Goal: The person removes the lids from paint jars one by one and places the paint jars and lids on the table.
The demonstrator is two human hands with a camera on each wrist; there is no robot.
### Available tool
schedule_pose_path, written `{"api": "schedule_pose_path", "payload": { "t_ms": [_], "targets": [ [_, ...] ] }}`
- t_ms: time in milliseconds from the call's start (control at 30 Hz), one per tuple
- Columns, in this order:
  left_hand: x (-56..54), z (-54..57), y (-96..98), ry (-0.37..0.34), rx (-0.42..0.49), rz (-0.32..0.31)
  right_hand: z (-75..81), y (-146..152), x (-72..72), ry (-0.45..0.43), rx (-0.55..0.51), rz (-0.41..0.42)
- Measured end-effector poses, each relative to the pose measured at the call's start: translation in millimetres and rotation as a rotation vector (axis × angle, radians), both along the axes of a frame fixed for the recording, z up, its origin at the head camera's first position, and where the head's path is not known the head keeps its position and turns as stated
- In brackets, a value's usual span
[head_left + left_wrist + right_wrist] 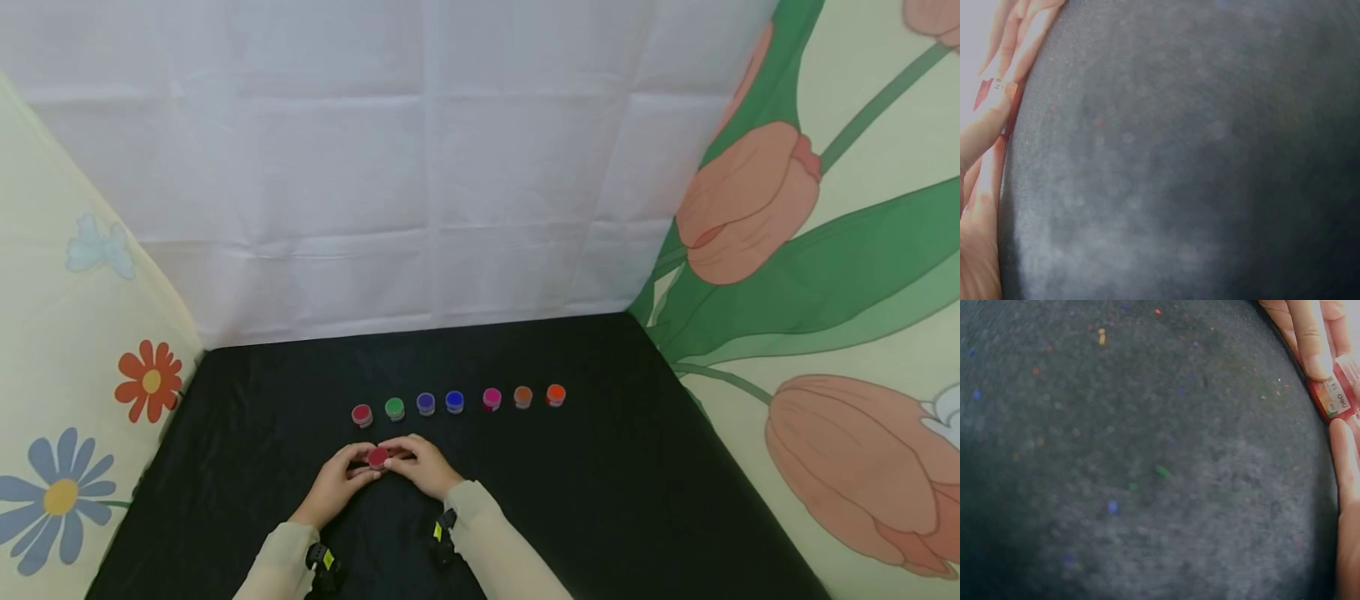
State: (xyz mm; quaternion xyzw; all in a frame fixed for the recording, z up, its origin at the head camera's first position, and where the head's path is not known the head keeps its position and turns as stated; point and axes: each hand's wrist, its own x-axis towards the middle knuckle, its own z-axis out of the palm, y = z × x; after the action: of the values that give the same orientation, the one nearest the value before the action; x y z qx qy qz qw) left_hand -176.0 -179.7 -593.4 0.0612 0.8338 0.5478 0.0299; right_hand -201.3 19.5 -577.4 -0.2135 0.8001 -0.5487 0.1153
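Observation:
A small round jar with a dark red lid is held between both hands, in front of the row of jars. My left hand pinches it from the left, thumb on the near side. From the right, my right hand grips the same jar with thumb and fingers. A printed label shows on the red jar in the right wrist view. At the left edge of the left wrist view, the jar is partly covered by a thumb.
Behind the hands stand several small jars in a row: red, green, purple, blue, magenta, brown-orange and bright orange. Coloured crumbs lie on the black cloth.

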Motion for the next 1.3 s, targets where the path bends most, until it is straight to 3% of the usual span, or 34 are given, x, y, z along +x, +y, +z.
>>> {"api": "schedule_pose_path", "payload": {
  "t_ms": [467,700,933,1300],
  "targets": [
    [-0.8,-1.8,-0.6,0.014,-0.008,-0.006,0.1,-3.3,0.4,-0.089,-0.068,-0.044],
    [-0.4,-0.7,-0.9,0.014,0.002,-0.013,-0.7,-1.1,-1.9,-0.028,-0.034,-0.003],
    [-3.8,-0.6,0.1,0.023,-0.011,-0.015,0.5,-0.5,-4.3,-0.048,-0.071,-0.012],
    [-3.4,-3.0,-1.4,0.020,-0.010,-0.021,-2.3,-0.2,-4.3,0.004,-0.010,0.003]
  ]
}}
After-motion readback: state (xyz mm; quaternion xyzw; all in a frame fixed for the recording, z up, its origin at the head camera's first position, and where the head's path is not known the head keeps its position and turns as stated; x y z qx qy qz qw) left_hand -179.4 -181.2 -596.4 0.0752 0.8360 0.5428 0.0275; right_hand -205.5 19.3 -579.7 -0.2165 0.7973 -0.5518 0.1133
